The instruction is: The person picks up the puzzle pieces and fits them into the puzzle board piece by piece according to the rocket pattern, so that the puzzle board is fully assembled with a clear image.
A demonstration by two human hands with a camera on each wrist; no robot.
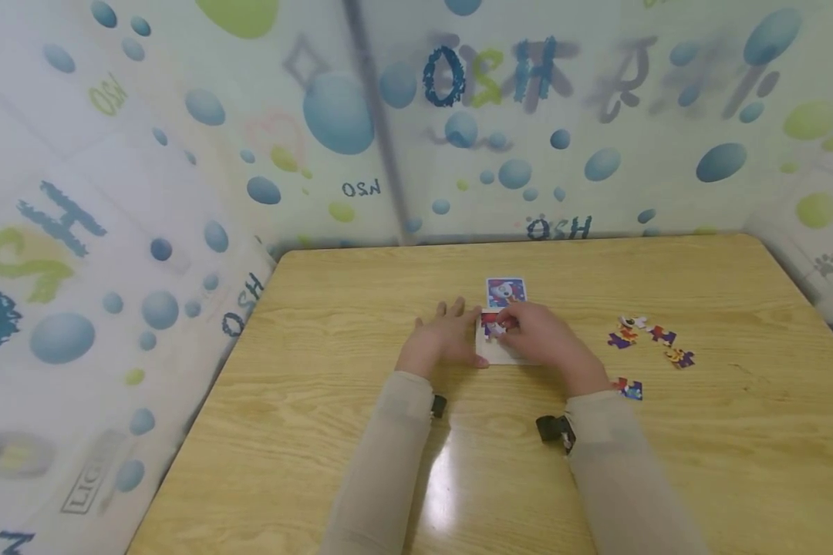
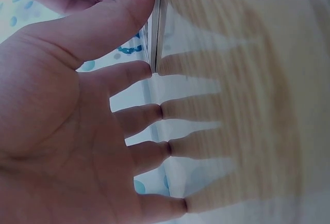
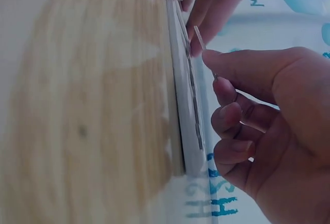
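Note:
A small white puzzle board [image 1: 500, 354] lies on the wooden table in front of the person, with puzzle pieces [image 1: 489, 318] in its upper left part. The left hand [image 1: 446, 339] rests beside the board's left side. In the left wrist view its fingers are spread and nearly straight, fingertips on the table, with the thumb against the board edge [image 2: 157, 33]. Over the board, the right hand [image 1: 543, 336] pinches a thin puzzle piece [image 3: 199, 38] between thumb and index finger. That piece is seen edge-on, tilted above the board; the other fingers are curled.
A printed picture card [image 1: 506, 290] lies just beyond the board. To the right are several loose puzzle pieces [image 1: 662, 334], and another piece [image 1: 628, 388] sits nearer, partly behind the right forearm. A patterned wall covering [image 1: 472, 177] stands along the table's far edge.

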